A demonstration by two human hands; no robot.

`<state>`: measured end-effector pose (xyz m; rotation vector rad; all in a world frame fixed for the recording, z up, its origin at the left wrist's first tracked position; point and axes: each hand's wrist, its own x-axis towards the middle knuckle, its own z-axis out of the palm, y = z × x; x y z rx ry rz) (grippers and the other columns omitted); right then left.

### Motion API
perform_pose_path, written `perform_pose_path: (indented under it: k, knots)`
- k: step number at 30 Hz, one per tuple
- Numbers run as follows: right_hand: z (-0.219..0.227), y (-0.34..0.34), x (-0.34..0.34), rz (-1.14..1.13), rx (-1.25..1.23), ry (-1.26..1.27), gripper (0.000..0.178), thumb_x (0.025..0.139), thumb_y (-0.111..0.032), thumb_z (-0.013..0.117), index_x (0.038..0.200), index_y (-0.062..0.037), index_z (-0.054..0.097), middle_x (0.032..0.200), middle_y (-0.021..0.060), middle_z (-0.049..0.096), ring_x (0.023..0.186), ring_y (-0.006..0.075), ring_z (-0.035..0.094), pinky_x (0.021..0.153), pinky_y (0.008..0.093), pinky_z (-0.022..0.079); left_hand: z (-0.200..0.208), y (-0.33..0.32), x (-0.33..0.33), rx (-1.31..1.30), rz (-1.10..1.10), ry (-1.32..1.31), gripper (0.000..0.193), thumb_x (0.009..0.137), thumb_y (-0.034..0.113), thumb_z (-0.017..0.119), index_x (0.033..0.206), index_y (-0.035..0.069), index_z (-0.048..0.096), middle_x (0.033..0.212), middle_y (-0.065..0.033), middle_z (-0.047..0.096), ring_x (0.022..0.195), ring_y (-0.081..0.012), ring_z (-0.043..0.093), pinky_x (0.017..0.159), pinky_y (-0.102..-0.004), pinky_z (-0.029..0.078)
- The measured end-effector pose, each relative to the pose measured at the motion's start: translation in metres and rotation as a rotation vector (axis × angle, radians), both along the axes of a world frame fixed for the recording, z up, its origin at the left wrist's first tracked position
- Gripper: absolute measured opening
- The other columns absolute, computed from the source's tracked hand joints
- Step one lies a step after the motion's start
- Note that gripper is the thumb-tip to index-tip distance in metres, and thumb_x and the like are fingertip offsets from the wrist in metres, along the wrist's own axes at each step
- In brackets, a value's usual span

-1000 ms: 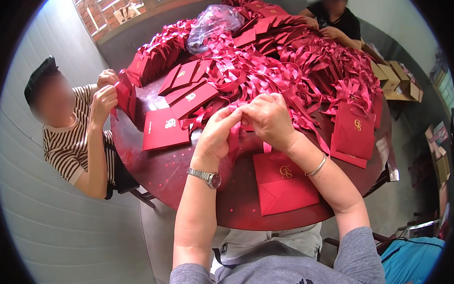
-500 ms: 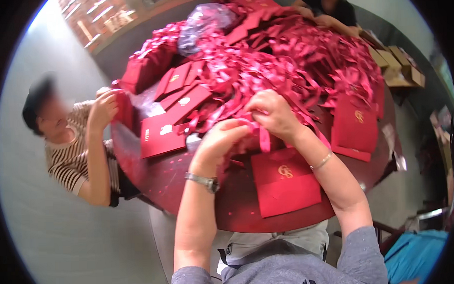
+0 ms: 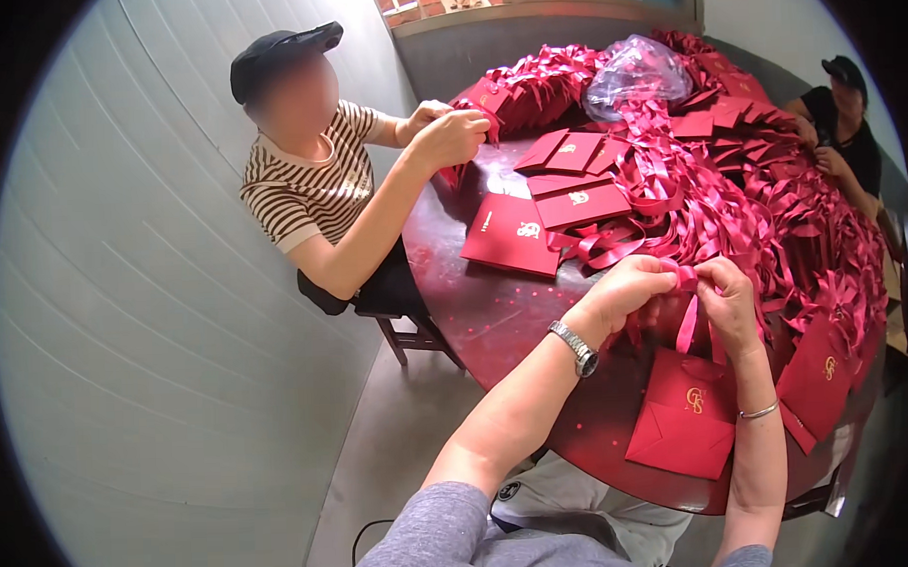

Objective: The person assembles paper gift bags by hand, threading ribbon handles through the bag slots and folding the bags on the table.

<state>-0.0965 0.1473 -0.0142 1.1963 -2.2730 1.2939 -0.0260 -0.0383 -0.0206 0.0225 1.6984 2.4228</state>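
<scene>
My left hand is closed on a pink satin ribbon, pinching it between thumb and fingers. My right hand grips the same ribbon just beside, with its fingertips close to the left ones. A bow-like loop shows between the two hands, and loose ends hang from it. Below them a red paper gift bag with a gold emblem lies flat at the near table edge. Whether the ribbon is joined to this bag I cannot tell. A large heap of ribbon-handled red bags lies just beyond my hands.
More red bags lie flat to the left on the dark red round table. A clear plastic bag rests on the heap. One person in a striped shirt handles a red bag at left; another in black sits far right.
My view has swung left, so the table and hands appear farther right. Both hands still hold the ribbon, and its loop now shows more clearly between them.
</scene>
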Motion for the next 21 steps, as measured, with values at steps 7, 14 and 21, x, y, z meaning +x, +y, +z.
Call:
perform_pose_path:
  k: [7,14,21]
  knots:
    - [-0.003,0.004,-0.016,-0.029,-0.045,0.082,0.013,0.080,-0.006,0.063,0.091,-0.0029,0.069,0.087,0.0129,0.068,0.083,0.0252,0.067,0.074,0.0348,0.052,0.015,0.006,-0.002,-0.022,0.113,0.017,0.020,0.095,0.025,0.060,0.084,0.009,0.063,0.061,0.0021,0.056,0.050,-0.0067,0.052,0.042,-0.0215,0.039]
    - [0.022,0.029,-0.022,-0.340,-0.495,-0.324,0.007,0.088,-0.009,0.066,0.087,-0.0020,0.068,0.085,0.0036,0.068,0.062,0.0097,0.059,0.057,0.0244,0.044,0.007,0.010,-0.002,-0.092,0.211,0.040,0.014,0.094,0.018,0.060,0.094,0.005,0.063,0.072,-0.0020,0.060,0.051,-0.0082,0.050,0.045,-0.0234,0.044]
    - [-0.004,0.025,-0.050,-0.577,-0.143,0.420,0.076,0.081,-0.010,0.065,0.146,0.0018,0.028,0.148,0.0268,0.029,0.142,0.0352,0.026,0.115,0.0429,0.025,0.003,-0.004,0.004,-0.086,0.361,0.095,0.035,0.083,0.008,0.067,0.116,-0.001,0.060,0.087,-0.0044,0.065,0.063,-0.0100,0.058,0.055,-0.0247,0.051]
